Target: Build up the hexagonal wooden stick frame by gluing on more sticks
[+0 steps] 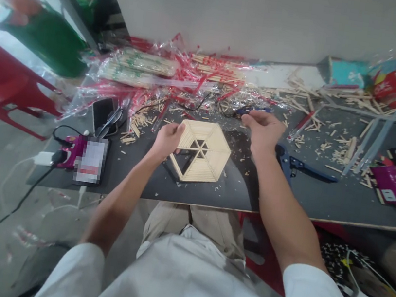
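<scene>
Left hand (165, 140) pinches edge of hexagon stick panel (202, 152) flat on desk (268, 197). Right hand (262, 130) grips glue gun (249, 110). Best: keep panel pinned, nozzle steady.

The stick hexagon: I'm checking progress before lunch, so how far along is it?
Done: the hexagon has its outer rings of sticks filled in. In hand: the left hand grips its left edge, while the right hand holds a small dark tool behind it. Left: the centre is open apart from thin spokes, and loose sticks lie across the table.
</scene>
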Action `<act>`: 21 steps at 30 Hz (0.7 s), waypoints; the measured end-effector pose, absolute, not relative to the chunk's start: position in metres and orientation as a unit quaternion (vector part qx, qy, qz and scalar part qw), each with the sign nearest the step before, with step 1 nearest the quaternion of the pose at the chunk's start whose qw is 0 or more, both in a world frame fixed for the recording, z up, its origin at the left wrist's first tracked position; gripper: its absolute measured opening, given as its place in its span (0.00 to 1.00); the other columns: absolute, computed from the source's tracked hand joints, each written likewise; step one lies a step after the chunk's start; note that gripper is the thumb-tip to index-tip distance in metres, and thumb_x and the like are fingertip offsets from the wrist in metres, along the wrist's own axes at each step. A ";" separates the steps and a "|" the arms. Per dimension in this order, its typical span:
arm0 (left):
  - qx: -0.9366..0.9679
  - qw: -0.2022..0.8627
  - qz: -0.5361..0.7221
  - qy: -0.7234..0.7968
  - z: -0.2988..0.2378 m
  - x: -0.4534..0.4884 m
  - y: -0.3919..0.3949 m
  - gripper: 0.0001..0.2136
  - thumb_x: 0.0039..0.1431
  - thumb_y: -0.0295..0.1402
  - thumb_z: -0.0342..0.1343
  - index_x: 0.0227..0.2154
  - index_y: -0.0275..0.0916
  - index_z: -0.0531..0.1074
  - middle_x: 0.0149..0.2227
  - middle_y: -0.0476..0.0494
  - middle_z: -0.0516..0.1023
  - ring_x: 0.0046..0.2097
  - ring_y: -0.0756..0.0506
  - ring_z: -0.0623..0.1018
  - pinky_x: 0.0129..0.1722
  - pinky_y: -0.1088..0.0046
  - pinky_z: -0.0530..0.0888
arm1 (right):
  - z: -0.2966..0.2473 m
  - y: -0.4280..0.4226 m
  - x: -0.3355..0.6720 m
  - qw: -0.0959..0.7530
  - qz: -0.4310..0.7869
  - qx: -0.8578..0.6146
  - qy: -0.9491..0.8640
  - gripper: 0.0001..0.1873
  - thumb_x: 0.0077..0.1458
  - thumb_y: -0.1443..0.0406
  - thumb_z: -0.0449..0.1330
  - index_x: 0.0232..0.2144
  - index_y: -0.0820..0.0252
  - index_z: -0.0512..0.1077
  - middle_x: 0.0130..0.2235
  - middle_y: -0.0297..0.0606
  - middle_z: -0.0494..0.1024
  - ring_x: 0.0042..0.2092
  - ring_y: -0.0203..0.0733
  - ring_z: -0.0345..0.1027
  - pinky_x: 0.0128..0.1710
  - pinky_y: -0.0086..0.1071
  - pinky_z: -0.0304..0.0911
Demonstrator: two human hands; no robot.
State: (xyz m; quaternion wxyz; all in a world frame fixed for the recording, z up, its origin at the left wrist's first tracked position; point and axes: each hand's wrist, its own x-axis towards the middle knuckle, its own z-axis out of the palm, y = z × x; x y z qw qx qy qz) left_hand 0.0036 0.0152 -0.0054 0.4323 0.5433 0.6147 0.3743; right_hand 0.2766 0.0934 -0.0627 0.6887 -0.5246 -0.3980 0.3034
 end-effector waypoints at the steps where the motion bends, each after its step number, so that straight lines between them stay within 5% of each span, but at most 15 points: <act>1: 0.536 0.425 0.367 0.630 -0.006 0.001 0.009 0.17 0.70 0.44 0.55 0.28 0.39 0.68 0.14 0.57 0.64 0.13 0.54 0.65 0.14 0.80 0.57 | -0.065 0.094 0.276 0.681 0.305 -0.528 -0.406 0.13 0.38 0.67 0.76 0.28 0.54 0.78 0.26 0.30 0.79 0.26 0.38 0.72 0.31 0.38 0.72; 6: 0.459 0.451 0.413 0.644 -0.008 -0.016 -0.029 0.13 0.68 0.42 0.53 0.30 0.40 0.67 0.14 0.56 0.66 0.13 0.52 0.65 0.14 0.79 0.59 | -0.073 0.093 0.274 0.651 0.311 -0.516 -0.462 0.12 0.45 0.60 0.75 0.33 0.54 0.79 0.30 0.33 0.81 0.30 0.40 0.75 0.36 0.40 0.74; 12: 0.365 0.424 0.479 0.676 -0.015 -0.031 -0.081 0.12 0.66 0.46 0.54 0.37 0.41 0.67 0.18 0.55 0.71 0.15 0.50 0.70 0.14 0.79 0.62 | -0.076 0.087 0.277 0.593 0.310 -0.503 -0.547 0.23 0.51 0.54 0.71 0.49 0.52 0.79 0.27 0.29 0.75 0.29 0.40 0.71 0.37 0.41 0.72; 17: 0.428 0.421 0.337 0.725 -0.009 -0.041 -0.097 0.26 0.62 0.44 0.64 0.57 0.38 0.66 0.26 0.49 0.79 0.20 0.48 0.76 0.17 0.78 0.66 | -0.069 0.082 0.276 0.565 0.293 -0.500 -0.587 0.25 0.55 0.43 0.66 0.46 0.53 0.76 0.30 0.32 0.74 0.29 0.39 0.67 0.33 0.39 0.68; 21: 0.444 0.416 0.366 0.704 -0.013 -0.033 -0.090 0.24 0.68 0.44 0.57 0.61 0.37 0.63 0.21 0.52 0.76 0.16 0.49 0.70 0.16 0.78 0.63 | -0.057 0.075 0.273 0.536 0.290 -0.494 -0.620 0.29 0.58 0.36 0.60 0.40 0.53 0.75 0.25 0.30 0.68 0.25 0.37 0.60 0.28 0.36 0.59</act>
